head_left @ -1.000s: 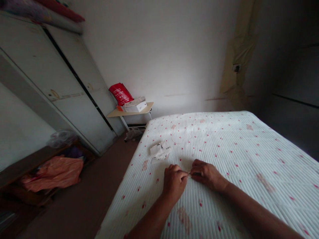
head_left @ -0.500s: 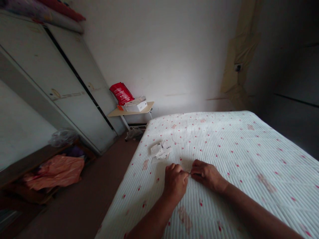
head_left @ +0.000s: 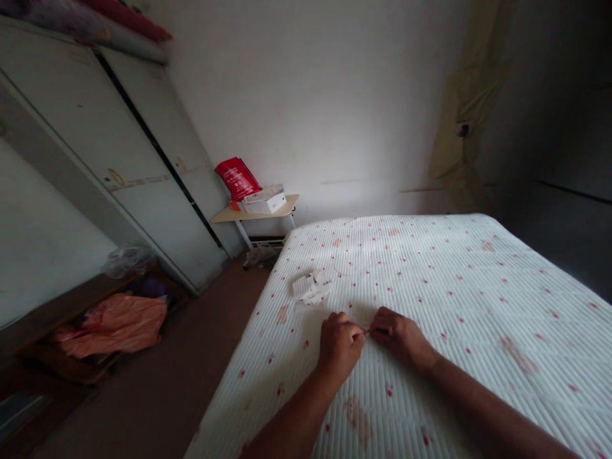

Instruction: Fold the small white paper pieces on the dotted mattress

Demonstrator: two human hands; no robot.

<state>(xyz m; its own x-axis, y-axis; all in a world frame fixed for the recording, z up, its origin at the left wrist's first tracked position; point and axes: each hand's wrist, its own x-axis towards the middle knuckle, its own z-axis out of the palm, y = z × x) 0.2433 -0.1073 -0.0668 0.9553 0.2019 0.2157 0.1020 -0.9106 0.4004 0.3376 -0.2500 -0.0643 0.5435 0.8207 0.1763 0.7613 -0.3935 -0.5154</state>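
Note:
Over the middle of the bed, my left hand (head_left: 340,344) is closed with its thumb and fingertips pinched together. Facing it from the right, my right hand (head_left: 400,336) is closed in a similar pinch. A tiny dark, thin thing (head_left: 366,331) shows in the narrow gap between the two sets of fingertips; its kind is too small to make out. Both hands are low over the white ribbed bed cover (head_left: 430,280), which has red spots and faint brown figures. Beyond my left hand lie crumpled printed papers (head_left: 313,288).
Behind the bed's far left corner stands a small table (head_left: 229,215) with a red bag (head_left: 238,178) and a white box (head_left: 264,203). A wardrobe (head_left: 157,185) rises at the left. Orange cloth or plastic (head_left: 115,324) lies on a low wooden bench (head_left: 43,319).
The whole view has shifted slightly, so things appear a little further right. Both hands keep their pinch, with a bit more of the thin thing showing between them.

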